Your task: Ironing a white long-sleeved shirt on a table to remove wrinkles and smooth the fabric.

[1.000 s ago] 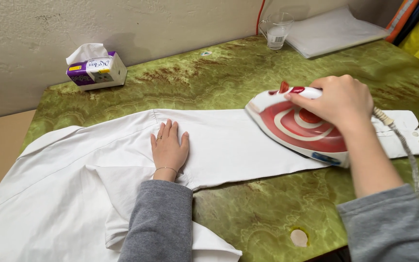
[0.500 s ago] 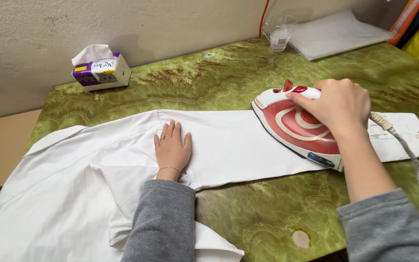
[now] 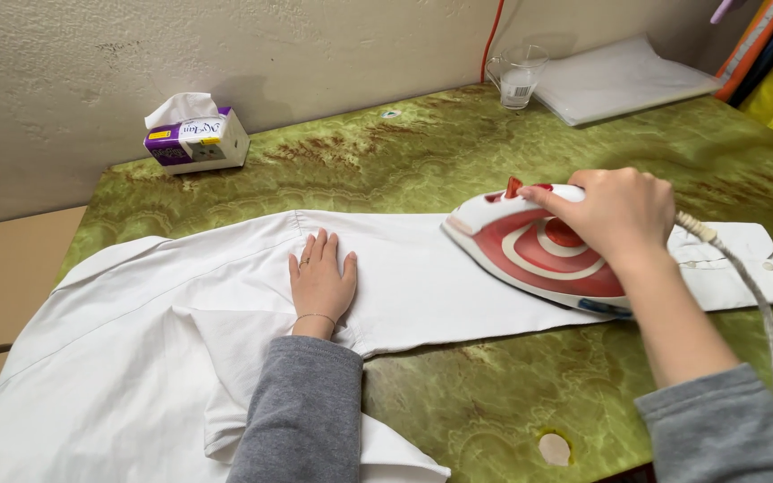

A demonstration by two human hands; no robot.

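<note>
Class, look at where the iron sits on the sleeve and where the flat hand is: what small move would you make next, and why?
Probably slide the iron a little further toward the left hand. The right hand grips its handle, its tip points along the white sleeve at a stretch not yet covered, and the left hand lies flat on the cloth near the shoulder.

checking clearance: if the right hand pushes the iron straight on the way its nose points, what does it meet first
Only bare sleeve of the white shirt at first; the red and white iron in the right hand points toward the flat left hand, likely next.
</note>
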